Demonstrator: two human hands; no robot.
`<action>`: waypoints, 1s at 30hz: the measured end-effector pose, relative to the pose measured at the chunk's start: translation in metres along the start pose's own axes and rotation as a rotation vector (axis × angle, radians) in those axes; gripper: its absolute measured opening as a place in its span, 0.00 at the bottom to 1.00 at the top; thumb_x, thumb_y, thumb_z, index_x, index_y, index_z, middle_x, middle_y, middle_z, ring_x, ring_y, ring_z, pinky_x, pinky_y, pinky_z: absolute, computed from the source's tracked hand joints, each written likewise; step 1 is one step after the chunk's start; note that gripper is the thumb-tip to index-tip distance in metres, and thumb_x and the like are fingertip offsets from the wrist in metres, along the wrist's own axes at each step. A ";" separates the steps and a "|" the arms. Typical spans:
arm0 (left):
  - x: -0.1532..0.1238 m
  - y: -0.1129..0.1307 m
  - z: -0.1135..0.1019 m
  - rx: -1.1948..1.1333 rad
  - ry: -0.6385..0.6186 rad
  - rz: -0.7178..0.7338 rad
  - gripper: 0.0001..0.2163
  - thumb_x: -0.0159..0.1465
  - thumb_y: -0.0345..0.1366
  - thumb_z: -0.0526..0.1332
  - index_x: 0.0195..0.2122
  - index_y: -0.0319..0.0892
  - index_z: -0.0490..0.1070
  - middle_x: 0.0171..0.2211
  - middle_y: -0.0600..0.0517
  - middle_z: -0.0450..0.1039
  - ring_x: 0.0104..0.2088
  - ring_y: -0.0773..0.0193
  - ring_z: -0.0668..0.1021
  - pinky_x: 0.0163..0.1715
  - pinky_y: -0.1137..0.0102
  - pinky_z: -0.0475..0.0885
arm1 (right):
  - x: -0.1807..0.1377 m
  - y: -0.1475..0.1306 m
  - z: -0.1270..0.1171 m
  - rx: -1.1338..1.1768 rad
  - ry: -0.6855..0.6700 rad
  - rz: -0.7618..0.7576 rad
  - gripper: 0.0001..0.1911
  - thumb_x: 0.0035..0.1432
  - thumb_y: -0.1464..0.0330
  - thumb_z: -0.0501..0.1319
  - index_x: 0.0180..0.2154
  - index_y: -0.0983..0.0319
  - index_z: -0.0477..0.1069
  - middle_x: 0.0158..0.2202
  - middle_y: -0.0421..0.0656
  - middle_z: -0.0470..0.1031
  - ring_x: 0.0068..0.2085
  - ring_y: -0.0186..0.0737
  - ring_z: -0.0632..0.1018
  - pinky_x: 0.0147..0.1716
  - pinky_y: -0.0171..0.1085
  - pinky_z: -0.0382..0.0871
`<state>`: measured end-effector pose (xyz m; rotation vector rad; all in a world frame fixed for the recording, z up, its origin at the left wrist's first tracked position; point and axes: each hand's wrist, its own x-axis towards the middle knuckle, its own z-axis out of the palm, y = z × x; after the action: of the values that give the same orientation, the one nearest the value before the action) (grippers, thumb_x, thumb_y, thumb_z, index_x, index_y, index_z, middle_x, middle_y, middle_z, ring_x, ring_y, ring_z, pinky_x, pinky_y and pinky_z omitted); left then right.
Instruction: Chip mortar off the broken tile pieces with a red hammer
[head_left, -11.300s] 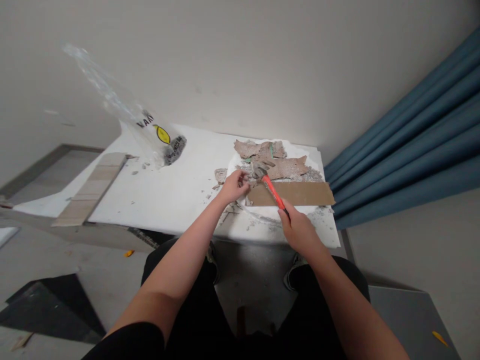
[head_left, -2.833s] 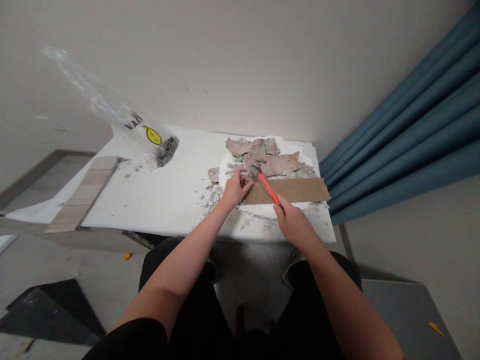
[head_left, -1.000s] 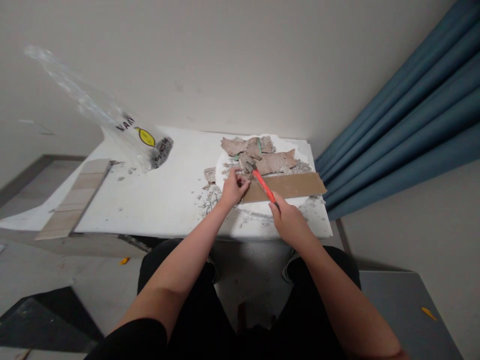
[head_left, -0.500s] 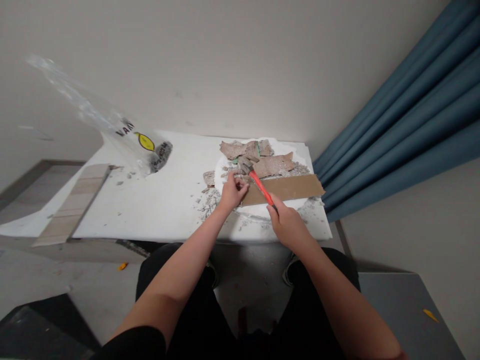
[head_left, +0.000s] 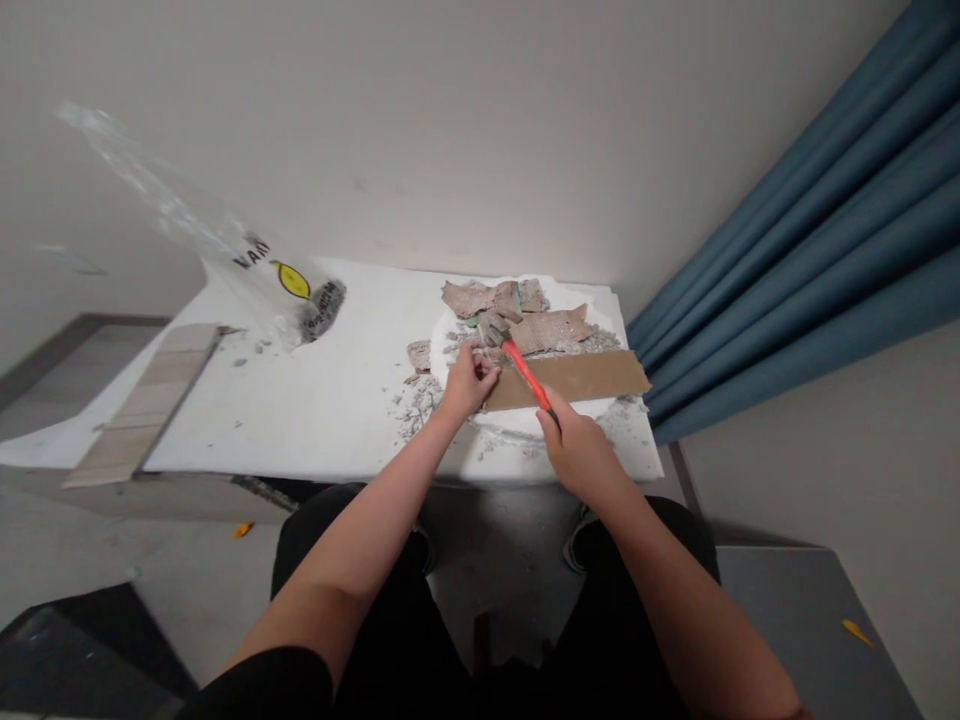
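Note:
My right hand (head_left: 577,440) is wrapped round the red handle of a hammer (head_left: 527,372). The hammer's metal head rests over or close above grey rubble, just beyond my left fingertips. My left hand (head_left: 466,382) is closed in a pinch at the left end of a flat brown strip (head_left: 592,377); what lies between the fingers is too small to make out. Behind the strip are a torn brown piece (head_left: 555,328) with a rough, crusted face and another torn piece (head_left: 480,298) with a bit of green. Grey crumbs (head_left: 420,408) lie scattered left of my hand.
A white-covered table (head_left: 300,420) holds all this. On its left stand a clear plastic bag (head_left: 255,290) with a yellow print and a wood-patterned plank (head_left: 146,405). Blue curtains (head_left: 825,230) hang at the right, and a wall rises behind.
Almost nothing differs. The hammer head and both hands have shifted very slightly; each hand keeps its hold.

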<state>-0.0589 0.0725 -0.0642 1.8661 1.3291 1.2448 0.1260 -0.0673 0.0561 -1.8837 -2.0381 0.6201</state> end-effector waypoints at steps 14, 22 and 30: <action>-0.002 0.003 -0.001 -0.024 0.001 -0.039 0.20 0.60 0.33 0.64 0.52 0.44 0.59 0.27 0.59 0.73 0.28 0.67 0.77 0.32 0.71 0.70 | 0.001 0.003 0.000 0.040 -0.030 -0.002 0.24 0.72 0.64 0.47 0.65 0.59 0.63 0.44 0.51 0.81 0.42 0.51 0.79 0.37 0.38 0.66; -0.001 0.003 -0.001 -0.054 -0.005 -0.023 0.20 0.60 0.31 0.64 0.51 0.44 0.59 0.27 0.59 0.73 0.28 0.67 0.77 0.31 0.72 0.70 | 0.001 0.005 0.000 0.016 -0.017 0.012 0.24 0.72 0.64 0.47 0.65 0.60 0.63 0.43 0.51 0.81 0.42 0.51 0.80 0.37 0.38 0.66; -0.001 0.000 0.000 -0.020 -0.015 -0.011 0.20 0.60 0.30 0.64 0.51 0.45 0.58 0.27 0.60 0.73 0.27 0.67 0.77 0.30 0.72 0.69 | -0.001 0.001 -0.001 0.004 -0.045 0.018 0.24 0.72 0.64 0.47 0.65 0.60 0.63 0.43 0.51 0.81 0.41 0.51 0.80 0.36 0.38 0.66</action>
<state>-0.0591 0.0712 -0.0641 1.8490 1.3127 1.2313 0.1268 -0.0682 0.0565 -1.9040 -2.0481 0.6771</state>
